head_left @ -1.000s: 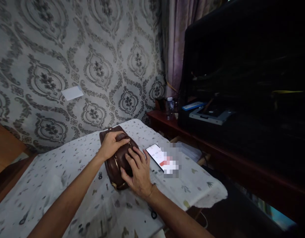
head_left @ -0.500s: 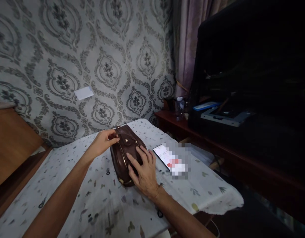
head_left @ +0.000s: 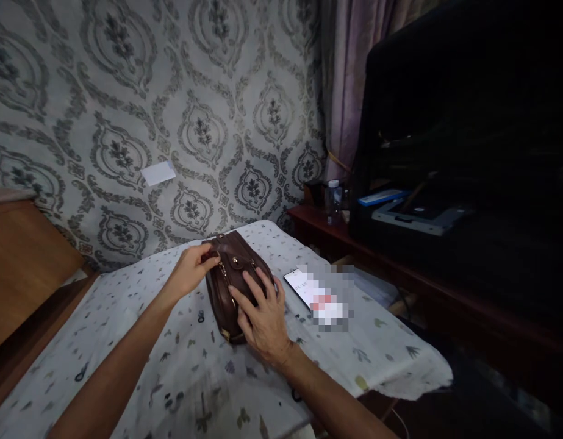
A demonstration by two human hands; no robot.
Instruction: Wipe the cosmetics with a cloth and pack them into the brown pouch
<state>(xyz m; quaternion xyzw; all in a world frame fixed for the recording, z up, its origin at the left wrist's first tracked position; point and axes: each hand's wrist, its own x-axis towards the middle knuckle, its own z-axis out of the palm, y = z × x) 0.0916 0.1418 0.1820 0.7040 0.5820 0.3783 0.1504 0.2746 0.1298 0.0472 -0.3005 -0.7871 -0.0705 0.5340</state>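
Note:
A dark brown leather pouch [head_left: 230,268] with gold zips lies on a table under a white leaf-patterned cloth [head_left: 125,317]. My left hand [head_left: 192,271] pinches the pouch's far left end, near a zip. Spread flat, my right hand [head_left: 260,314] presses down on the pouch's near right side. A lit phone [head_left: 304,286] lies face up just right of the pouch, its lower part blurred out.
A patterned wall stands behind the table, with a white card [head_left: 157,173] stuck on it. To the right is a dark red shelf [head_left: 318,222] with a small bottle [head_left: 333,198], a flat grey device [head_left: 418,214] and a big black screen. A wooden cabinet [head_left: 20,256] stands at left.
My left hand slid off the top of the pouch to its far left end and closed there. My right hand stayed flat on the near side. The view shifted left.

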